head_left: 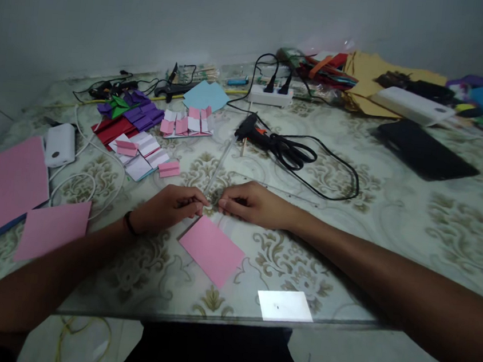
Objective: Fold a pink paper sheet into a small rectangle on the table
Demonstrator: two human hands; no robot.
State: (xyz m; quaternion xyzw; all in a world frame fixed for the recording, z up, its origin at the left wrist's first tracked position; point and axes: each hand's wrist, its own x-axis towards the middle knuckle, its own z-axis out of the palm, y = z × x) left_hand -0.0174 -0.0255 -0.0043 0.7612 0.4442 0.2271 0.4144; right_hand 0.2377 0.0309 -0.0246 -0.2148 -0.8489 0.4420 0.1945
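Note:
My left hand rests on the table just above the top corner of a pink paper rectangle, its fingers curled with the tips pressed together. Facing it, my right hand is closed in a pinch close to the left fingertips. Between the two hands is a small dark patch, too blurred to name, and what either hand holds is hidden. A thin clear strip runs from the fingertips up toward a black glue gun, which lies with its cord looped. A small white card lies at the front edge.
Folded pink and white papers lie at left behind my hand, with purple folded paper beyond. Larger pink sheets and a white device with a cable are far left. A power strip stands at the back, a black phone-like slab right.

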